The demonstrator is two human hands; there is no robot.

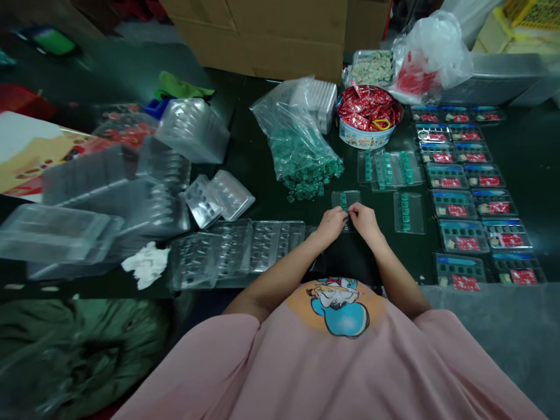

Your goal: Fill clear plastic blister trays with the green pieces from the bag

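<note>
Left hand (332, 224) and right hand (364, 220), fingers narrowed, any held piece indiscernible, nearly meet over the six-o'clock end of a clear tray (354, 197), its long axis toward twelve, neither nearer.

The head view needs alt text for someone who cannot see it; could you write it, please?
A person's left hand and right hand work at a clear tray of green pieces on a dark table; trays with red packets lie at right.
</note>
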